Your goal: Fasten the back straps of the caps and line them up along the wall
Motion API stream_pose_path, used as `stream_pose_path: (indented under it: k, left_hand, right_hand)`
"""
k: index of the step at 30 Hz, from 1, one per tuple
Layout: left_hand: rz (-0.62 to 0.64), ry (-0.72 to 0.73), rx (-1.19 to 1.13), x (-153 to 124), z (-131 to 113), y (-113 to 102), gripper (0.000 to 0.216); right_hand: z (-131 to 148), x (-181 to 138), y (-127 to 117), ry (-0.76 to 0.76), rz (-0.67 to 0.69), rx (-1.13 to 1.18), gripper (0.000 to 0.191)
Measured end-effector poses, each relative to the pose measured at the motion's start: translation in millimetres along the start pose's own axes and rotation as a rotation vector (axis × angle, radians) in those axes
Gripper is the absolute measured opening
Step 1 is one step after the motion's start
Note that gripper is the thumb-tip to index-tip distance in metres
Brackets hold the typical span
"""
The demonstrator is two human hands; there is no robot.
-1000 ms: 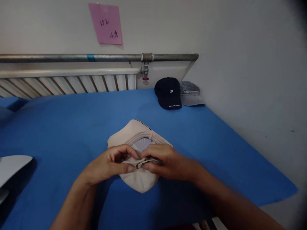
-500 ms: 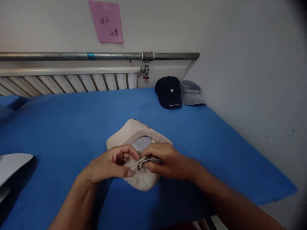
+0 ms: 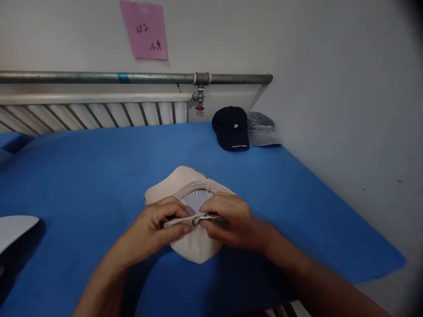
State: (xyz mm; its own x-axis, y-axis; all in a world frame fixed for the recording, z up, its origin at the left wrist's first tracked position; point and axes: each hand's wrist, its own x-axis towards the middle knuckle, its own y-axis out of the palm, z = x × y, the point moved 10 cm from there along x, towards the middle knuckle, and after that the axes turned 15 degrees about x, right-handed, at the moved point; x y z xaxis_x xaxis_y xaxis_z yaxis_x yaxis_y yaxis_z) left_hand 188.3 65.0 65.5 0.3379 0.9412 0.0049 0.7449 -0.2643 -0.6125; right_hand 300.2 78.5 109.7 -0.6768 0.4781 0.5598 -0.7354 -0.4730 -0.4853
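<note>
A beige baseball cap (image 3: 198, 246) rests on the blue table, its inside facing up and its brim pointing away to the upper left. My left hand (image 3: 161, 224) pinches the cap's rear band between thumb and fingers. Close beside it, my right hand (image 3: 228, 220) grips the other part of that band, where the strap and its fastening meet. The fastening is small and partly covered by my fingertips. Between the hands and the brim, the cap's pale lining shows.
A black cap (image 3: 230, 127) and a grey cap (image 3: 263, 128) sit side by side at the back of the blue table (image 3: 99, 167). A white curved object (image 3: 16, 226) stands at the left edge. Behind are a radiator (image 3: 109, 114), a pipe (image 3: 158, 78) and a pink note (image 3: 145, 31).
My left fingers have closed onto the band, where before the thumb and fingers were more apart. The band is now straighter between both hands. The view has shifted slightly.
</note>
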Motion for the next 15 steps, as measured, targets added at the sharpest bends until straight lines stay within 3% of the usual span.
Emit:
stream_pose_path:
  k: [5,12,15]
  left_hand:
    - [0.114,-0.017,-0.04,-5.0,4.6,6.3,0.021]
    - [0.118,-0.011,-0.035,-7.4,7.6,1.1,0.025]
    - [0.134,0.014,-0.027,-7.0,7.3,0.5,0.023]
  right_hand:
    - [-11.4,0.3,-0.5,0.202,0.04,0.267,0.008]
    - [-42.5,-14.2,20.3,0.651,0.136,0.725,0.015]
    - [-45.2,-18.5,27.5,0.729,0.193,0.779,0.016]
